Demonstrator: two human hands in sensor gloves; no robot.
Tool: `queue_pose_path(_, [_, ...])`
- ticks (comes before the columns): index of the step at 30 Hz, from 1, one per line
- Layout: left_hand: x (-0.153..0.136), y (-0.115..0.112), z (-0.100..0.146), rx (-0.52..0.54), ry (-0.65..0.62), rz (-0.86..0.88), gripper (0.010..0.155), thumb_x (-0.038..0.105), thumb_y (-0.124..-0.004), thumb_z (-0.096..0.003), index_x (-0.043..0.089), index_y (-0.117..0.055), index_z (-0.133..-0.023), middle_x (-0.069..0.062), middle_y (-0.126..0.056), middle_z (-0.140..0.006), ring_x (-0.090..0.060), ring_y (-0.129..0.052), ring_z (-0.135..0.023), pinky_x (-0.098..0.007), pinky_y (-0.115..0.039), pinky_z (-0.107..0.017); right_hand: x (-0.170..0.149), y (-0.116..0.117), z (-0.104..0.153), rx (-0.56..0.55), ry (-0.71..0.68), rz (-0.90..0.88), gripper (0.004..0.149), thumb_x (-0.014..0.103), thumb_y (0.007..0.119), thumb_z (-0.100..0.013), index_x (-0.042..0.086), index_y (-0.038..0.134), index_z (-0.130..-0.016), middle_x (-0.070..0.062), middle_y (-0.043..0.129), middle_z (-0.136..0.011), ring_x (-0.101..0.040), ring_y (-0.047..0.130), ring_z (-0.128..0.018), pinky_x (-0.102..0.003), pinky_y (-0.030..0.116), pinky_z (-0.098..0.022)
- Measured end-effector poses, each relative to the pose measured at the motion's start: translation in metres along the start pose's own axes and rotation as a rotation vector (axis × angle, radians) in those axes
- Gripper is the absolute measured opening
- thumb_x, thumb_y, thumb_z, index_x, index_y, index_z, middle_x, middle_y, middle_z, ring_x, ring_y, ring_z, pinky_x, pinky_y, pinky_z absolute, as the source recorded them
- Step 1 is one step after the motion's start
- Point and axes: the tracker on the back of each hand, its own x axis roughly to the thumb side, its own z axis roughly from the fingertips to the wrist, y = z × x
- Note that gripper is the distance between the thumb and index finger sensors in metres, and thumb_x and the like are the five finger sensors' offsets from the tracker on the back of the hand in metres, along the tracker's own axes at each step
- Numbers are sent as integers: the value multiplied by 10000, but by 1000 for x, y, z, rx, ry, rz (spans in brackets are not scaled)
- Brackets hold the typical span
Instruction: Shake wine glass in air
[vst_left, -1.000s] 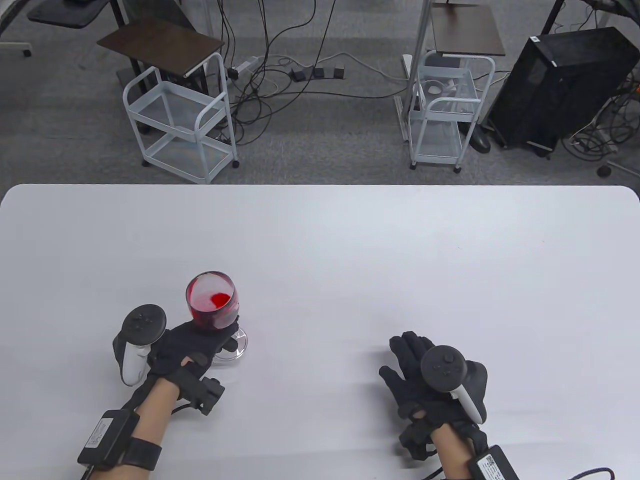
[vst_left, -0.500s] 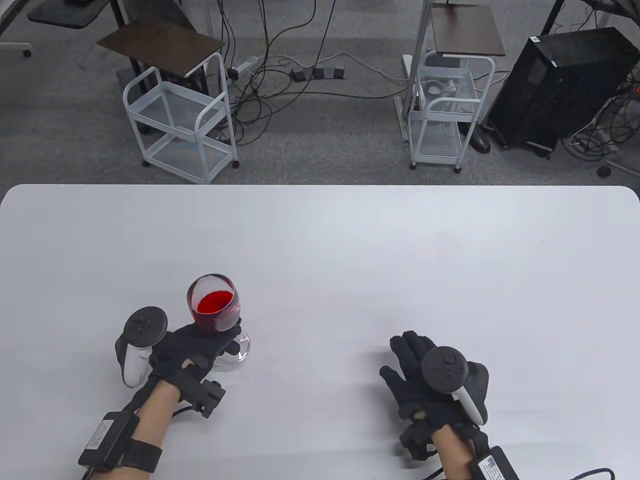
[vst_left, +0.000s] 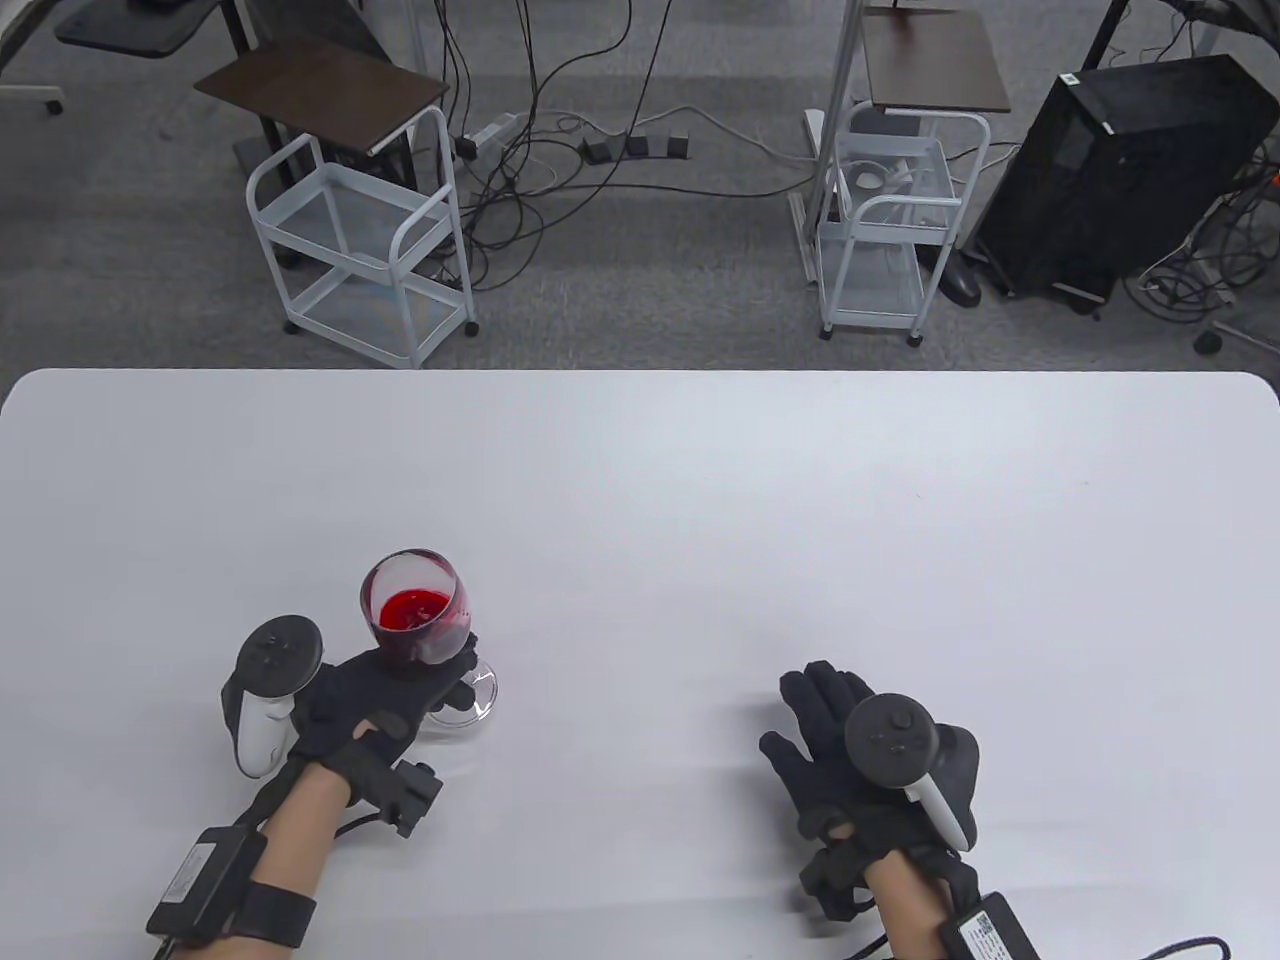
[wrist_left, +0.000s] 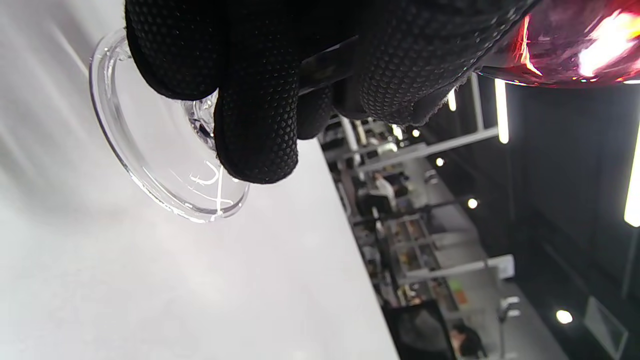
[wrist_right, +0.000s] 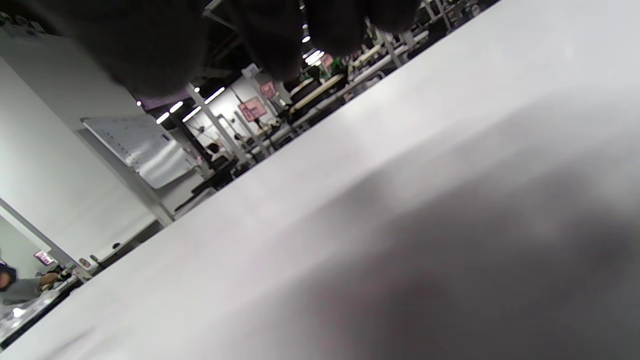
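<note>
The clear round wine glass with red drink inside (vst_left: 415, 615) is in the left hand in its black glove (vst_left: 375, 695), close to the near left part of the white table (vst_left: 700, 500). The fingers (wrist_left: 255, 125) wrap around the thin stem, between the bowl and the flat round foot. The glass stands mostly up, with its mouth leaning a little away from the right hand. Its foot seems lifted just off the table. The red drink sits low in the bowl, and red smears coat the inside wall. The right hand in its black glove (vst_left: 850, 750) is well apart from the glass. It lies flat on the table with fingers spread, holding nothing.
</note>
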Motion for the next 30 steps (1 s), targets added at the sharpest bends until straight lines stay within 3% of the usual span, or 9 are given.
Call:
queue_pose_path(2, [-3,5,-2,45,10,-17,442,398,-963,-467,249,-915,-880,-212,-799,-1133,-190,-1204,-552,-432,-927,-536,-1,1,0,5,8,4,691,552,736,-418,270,555,-1023,-21,431,-1162,-358,344,-1076,-635,325,-746])
queue_pose_path(6, [0,0,1,-8,-14,7,442,389,-969,-465,243,-920,-879,-214,-799,-1133,-201,-1203,-554,-442,-922,-536,0,0,1,-2,-1,2,691,552,738,-417,272,557,-1022,-22,432,-1163,-360,347,-1075,-635,325,-747])
queue_pose_path(9, [-2,4,-2,39,3,-20,441,399,-962,-469,252,-914,-881,-210,-794,-1137,-188,-1204,-557,-431,-925,-541,0,1,0,7,6,10,692,552,737,-418,271,553,-1023,-21,429,-1162,-358,340,-1076,-635,321,-747])
queue_pose_path(13, [1,-1,1,-10,-19,-7,444,388,-971,-464,242,-920,-880,-215,-796,-1135,-203,-1202,-557,-444,-920,-537,1,0,1,-9,-1,17,692,552,737,-418,274,552,-1024,-25,417,-1165,-358,336,-1077,-636,318,-747])
queue_pose_path(15, [-2,5,0,49,-4,-35,443,398,-966,-465,251,-916,-880,-209,-798,-1135,-190,-1204,-556,-434,-925,-538,0,1,0,-6,12,24,694,551,737,-418,273,548,-1024,-21,411,-1165,-357,328,-1077,-635,313,-748])
queue_pose_path(19, [1,-1,4,-6,-31,30,442,388,-971,-464,238,-922,-877,-221,-806,-1125,-205,-1206,-547,-445,-922,-533,2,-1,2,-19,-4,27,693,552,737,-418,275,548,-1025,-22,409,-1166,-355,329,-1078,-636,315,-748])
queue_pose_path(22, [-2,5,-2,45,-4,-29,443,400,-965,-466,255,-915,-881,-203,-798,-1136,-187,-1204,-558,-431,-926,-541,1,1,0,-1,10,24,692,551,737,-419,276,546,-1025,-19,406,-1166,-356,325,-1077,-634,312,-748])
queue_pose_path(26, [-3,-1,1,-7,-14,17,444,389,-971,-464,237,-922,-878,-221,-806,-1125,-204,-1205,-549,-446,-921,-534,2,0,2,-9,-4,24,692,553,736,-419,275,549,-1025,-21,412,-1166,-357,331,-1077,-635,316,-748])
queue_pose_path(30, [-4,2,-1,26,0,9,442,397,-965,-468,244,-917,-881,-217,-805,-1126,-192,-1206,-548,-435,-926,-536,2,1,1,3,2,30,692,552,736,-419,276,547,-1025,-21,410,-1165,-356,326,-1077,-634,313,-748])
